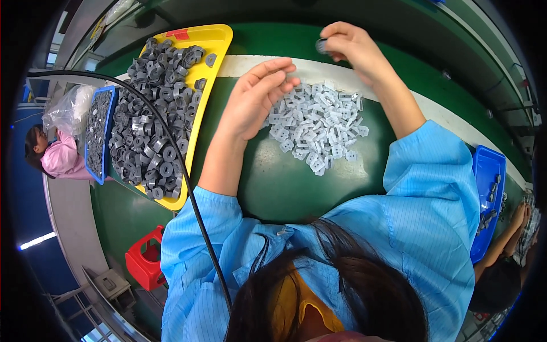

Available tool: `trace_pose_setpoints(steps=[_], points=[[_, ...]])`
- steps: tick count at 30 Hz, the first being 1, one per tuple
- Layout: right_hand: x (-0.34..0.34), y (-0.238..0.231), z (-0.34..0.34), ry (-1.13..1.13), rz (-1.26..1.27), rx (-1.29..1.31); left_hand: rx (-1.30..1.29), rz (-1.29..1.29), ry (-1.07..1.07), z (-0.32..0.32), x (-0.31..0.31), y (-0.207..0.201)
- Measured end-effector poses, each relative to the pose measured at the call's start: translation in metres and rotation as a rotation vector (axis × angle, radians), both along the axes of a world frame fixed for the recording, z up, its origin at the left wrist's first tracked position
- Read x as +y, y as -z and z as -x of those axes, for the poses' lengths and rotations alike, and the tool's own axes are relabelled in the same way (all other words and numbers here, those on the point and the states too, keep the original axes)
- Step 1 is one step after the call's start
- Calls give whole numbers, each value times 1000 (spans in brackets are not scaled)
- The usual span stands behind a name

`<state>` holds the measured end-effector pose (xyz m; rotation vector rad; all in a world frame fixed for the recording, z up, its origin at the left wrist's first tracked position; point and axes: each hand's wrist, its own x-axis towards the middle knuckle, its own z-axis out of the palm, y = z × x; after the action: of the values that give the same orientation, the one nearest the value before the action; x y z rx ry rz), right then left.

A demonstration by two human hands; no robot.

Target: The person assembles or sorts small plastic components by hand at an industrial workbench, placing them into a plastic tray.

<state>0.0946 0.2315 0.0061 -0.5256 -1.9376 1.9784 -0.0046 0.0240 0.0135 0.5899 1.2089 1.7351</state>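
Observation:
My right hand [354, 50], at the far side of the table, pinches a small dark grey round plastic part [322, 45] between thumb and fingers. My left hand [259, 94] hovers at the left edge of a heap of small whitish translucent plastic pieces [322, 125]. Its fingers curl in toward the thumb; whatever lies between them is too small to make out. To the left of that hand, a yellow tray [222, 43] is heaped with dark grey ring-shaped plastic parts [165, 94].
A black cable [171, 134] crosses the view over the yellow tray. Further left are a blue tray [109, 91] of small dark parts and a person in pink [65, 154]. A red stool [142, 259] stands below. At right, a blue tray [481, 242] sits beside another person's arms [501, 242].

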Motion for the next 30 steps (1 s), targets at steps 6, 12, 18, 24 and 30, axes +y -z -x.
trace_pose_setpoints(steps=[6, 12, 18, 24, 30], points=[[40, 32, -10, 374, -1081, -51, 4, -19, 0, 12, -3, -1], [-16, -45, -41, -603, -639, -210, -17, 22, -59, 21, -10, 6], [-25, -37, -32, -488, -694, -252, 54, 16, -20, 7, -5, -3], [-48, -39, -7, -170, -462, 1, 347, 48, -37, 5, 0, 9], [-62, -35, -2, -28, -548, -7, 598, 31, -140, -5, 2, 9]])
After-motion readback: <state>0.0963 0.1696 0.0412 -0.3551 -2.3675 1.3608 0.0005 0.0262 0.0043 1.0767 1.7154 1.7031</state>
